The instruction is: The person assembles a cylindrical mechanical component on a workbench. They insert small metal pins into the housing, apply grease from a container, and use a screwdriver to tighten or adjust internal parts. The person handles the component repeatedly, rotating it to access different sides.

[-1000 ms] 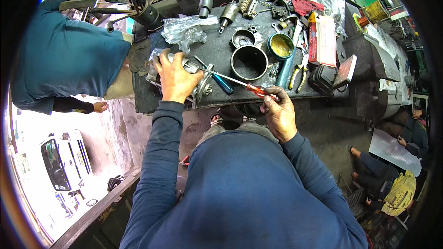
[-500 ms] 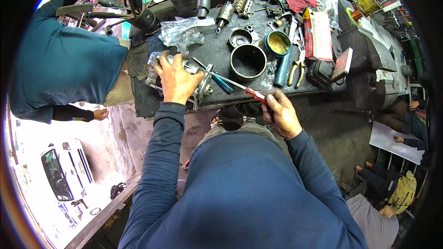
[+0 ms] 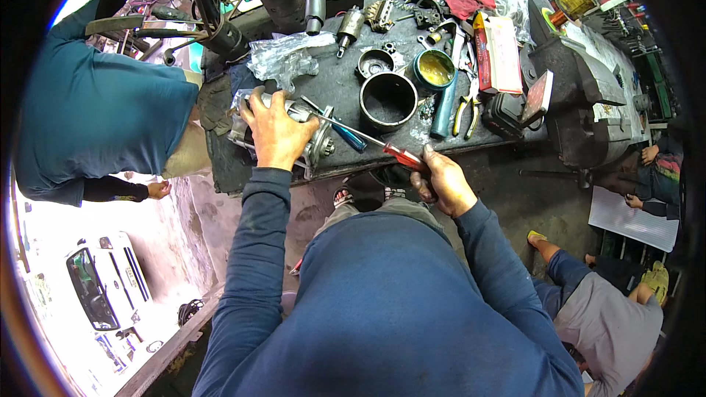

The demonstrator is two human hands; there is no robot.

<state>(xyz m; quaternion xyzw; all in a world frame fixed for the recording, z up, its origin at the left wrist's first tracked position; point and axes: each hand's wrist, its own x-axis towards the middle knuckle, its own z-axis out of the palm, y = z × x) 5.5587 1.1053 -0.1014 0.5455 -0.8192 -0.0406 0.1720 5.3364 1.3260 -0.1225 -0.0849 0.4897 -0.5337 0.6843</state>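
My left hand [image 3: 276, 129] presses down on a grey metal motor housing [image 3: 315, 141] at the near left edge of the dark workbench [image 3: 346, 88]. My right hand [image 3: 441, 182] grips the red handle of a long screwdriver [image 3: 368, 140]. Its shaft runs up and left to the housing beside my left hand. A blue-handled tool [image 3: 346, 134] lies just right of the housing. A black hollow cylinder [image 3: 388, 100] stands behind the screwdriver.
Another person in a teal shirt [image 3: 95, 117] bends at the bench's left end. A yellow-filled tin [image 3: 434, 70], pliers [image 3: 465, 110], a crumpled plastic bag [image 3: 283, 59], red boxes [image 3: 496, 44] and metal parts crowd the bench. A third person [image 3: 603, 316] squats at lower right. A white car [image 3: 103, 287] is at lower left.
My hands have stayed on the housing and screwdriver. The view has shifted slightly, so the bench sits a little higher, and a squatting person has come into view at lower right.
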